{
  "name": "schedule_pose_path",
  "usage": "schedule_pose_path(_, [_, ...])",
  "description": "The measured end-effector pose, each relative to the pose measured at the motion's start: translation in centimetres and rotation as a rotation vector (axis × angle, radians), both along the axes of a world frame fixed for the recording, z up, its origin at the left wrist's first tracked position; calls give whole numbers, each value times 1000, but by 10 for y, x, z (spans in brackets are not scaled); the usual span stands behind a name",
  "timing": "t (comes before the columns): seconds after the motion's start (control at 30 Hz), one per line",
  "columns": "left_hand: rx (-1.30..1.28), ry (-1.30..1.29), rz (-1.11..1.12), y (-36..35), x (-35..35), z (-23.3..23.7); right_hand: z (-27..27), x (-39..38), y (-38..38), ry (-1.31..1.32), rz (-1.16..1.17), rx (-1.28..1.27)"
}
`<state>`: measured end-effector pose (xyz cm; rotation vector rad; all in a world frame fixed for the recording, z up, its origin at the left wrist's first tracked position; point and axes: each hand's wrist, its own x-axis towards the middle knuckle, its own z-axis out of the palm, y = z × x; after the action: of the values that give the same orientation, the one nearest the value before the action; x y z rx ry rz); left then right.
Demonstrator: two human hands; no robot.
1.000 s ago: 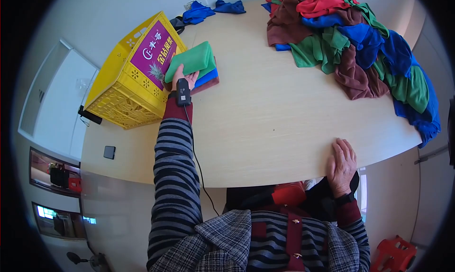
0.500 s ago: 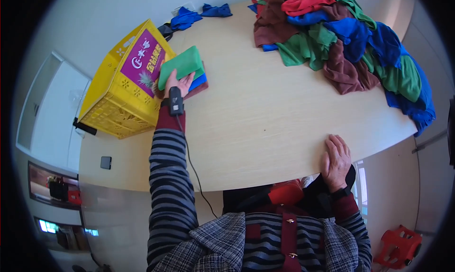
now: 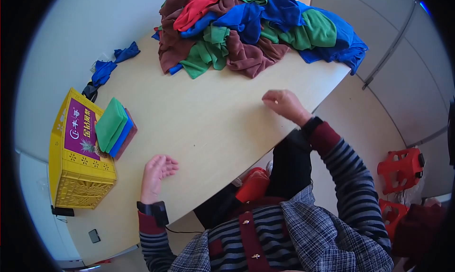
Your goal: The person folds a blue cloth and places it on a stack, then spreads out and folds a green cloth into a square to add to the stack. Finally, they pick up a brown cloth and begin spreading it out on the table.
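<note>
My left hand (image 3: 159, 175) is over the near left part of the table, palm partly turned up, its fingers loosely bent and apart with nothing in them. Beyond it stands a small stack of folded cloths: a green cloth (image 3: 111, 125) on top, a blue cloth (image 3: 122, 137) under it and a brown cloth (image 3: 129, 138) at the bottom. The stack rests against the yellow plastic crate (image 3: 87, 179). My right hand (image 3: 284, 104) is above the table's right side with its fingers curled in; no cloth shows in it. Past it lies a large heap of crumpled cloths (image 3: 246, 23).
Two blue cloths (image 3: 103, 72) lie by the wall at the far left of the table (image 3: 204, 125). A small dark flat object (image 3: 95, 236) lies near the left end. Red stools (image 3: 403, 170) stand on the floor at the right.
My left hand has let go of the folded green cloth and drawn back toward me. My right hand has lifted from the table edge and moved forward. The view has turned to the right.
</note>
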<state>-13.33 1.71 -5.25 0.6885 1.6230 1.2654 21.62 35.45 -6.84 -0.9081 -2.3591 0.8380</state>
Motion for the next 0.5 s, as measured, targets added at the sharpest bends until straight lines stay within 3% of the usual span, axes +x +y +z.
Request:
schedule_pose_path(0.13, [-15, 24, -7, -27, 63, -17, -2, -34, 84, 122, -123, 253])
schedule_pose_path(0.2, [14, 5, 24, -33, 81, -23, 7, -58, 100, 17, -235, 544])
schedule_pose_path(0.33, [76, 99, 166, -38, 101, -28, -7, -94, 115, -124, -147, 869])
schedule_pose_path(0.5, [109, 166, 201, -38, 105, -32, -20, -111, 124, -119, -161, 875])
